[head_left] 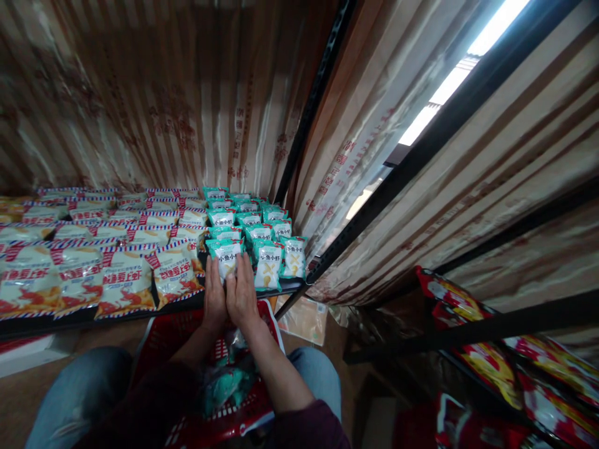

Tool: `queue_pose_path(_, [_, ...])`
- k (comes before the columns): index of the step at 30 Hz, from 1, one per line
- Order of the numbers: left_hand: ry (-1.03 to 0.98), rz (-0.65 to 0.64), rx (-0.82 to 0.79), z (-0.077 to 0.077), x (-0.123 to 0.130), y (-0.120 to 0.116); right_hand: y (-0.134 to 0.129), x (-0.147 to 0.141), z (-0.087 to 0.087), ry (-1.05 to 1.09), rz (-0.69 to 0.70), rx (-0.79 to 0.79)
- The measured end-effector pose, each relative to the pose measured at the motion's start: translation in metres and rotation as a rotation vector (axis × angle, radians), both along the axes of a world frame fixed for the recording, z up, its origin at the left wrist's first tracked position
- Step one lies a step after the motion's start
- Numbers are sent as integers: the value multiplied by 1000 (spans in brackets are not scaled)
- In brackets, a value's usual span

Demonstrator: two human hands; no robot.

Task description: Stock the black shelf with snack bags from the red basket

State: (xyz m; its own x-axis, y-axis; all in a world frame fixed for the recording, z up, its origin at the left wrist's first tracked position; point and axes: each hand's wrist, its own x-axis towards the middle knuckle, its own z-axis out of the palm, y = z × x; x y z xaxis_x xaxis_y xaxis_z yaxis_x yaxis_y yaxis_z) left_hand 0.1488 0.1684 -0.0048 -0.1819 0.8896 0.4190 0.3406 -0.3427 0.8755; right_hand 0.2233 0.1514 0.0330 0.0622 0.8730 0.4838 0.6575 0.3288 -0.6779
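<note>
A green-and-white snack bag [228, 252] stands at the front of a group of similar bags on the shelf. My left hand [214, 299] lies along its lower left side, fingers straight and touching it. At its lower right side is my right hand [242, 293], also flat with outstretched fingers. The thumbs come close together in front of the bag and hide its bottom. Just right stands another green snack bag [268, 265]. To the left, an orange-and-white snack bag [176, 272] leans back in the front row.
A red basket [154, 340] with green bags inside sits between my knees, below the shelf edge [185, 304]. Black metal posts [322, 265] and wrinkled printed sheeting [243, 125] close off the back and right. Red and yellow packets [491, 374] fill a rack at lower right.
</note>
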Motion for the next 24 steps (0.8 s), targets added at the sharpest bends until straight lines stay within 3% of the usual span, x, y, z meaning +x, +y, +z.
queue_pose_path(10, [-87, 33, -18, 16, 4, 5, 24, -4, 11, 135, -38, -43])
queue_pose_path(17, [104, 91, 100, 6, 9, 14, 34, -1, 23, 184, -18, -109])
queue_pose_path(24, [217, 138, 115, -5, 10, 18, 39, 0, 20, 129, -15, -99])
